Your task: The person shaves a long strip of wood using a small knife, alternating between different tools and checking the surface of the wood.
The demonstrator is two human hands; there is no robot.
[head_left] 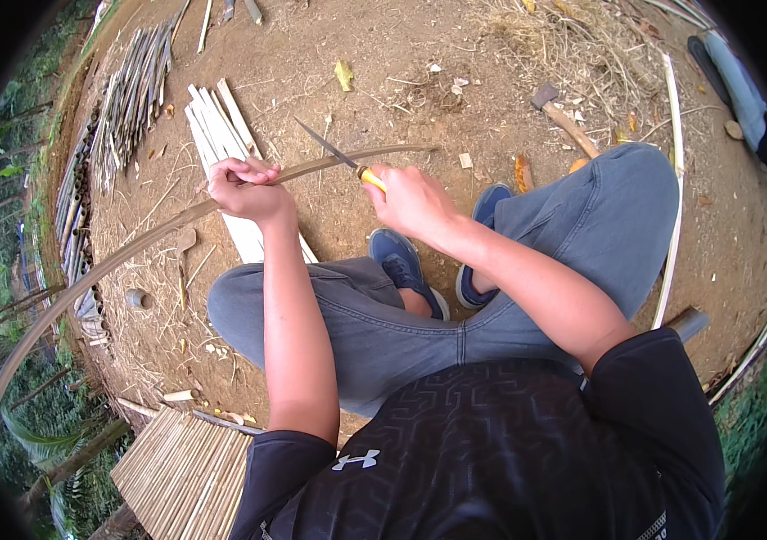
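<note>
A long, brown bamboo strip (122, 254) bends in an arc from the lower left across the front of my knees. My left hand (253, 191) is closed around it, palm side partly up and fingers curled. Beyond that hand, the strip's thin far end runs on to the right. My right hand (410, 200) grips a knife (371, 177) by its yellow handle. The narrow, dark blade points up and to the left, crossing the strip just right of my left hand. Whether the edge touches the strip, I cannot tell.
Pale split slats (221, 126) lie beyond my left hand, with a stack of darker poles (134, 94) farther left. An axe (567, 120) rests on the dirt ahead of my right knee. A long pale strip (674, 171) lies at right. A slatted bamboo mat (181, 472) is at lower left.
</note>
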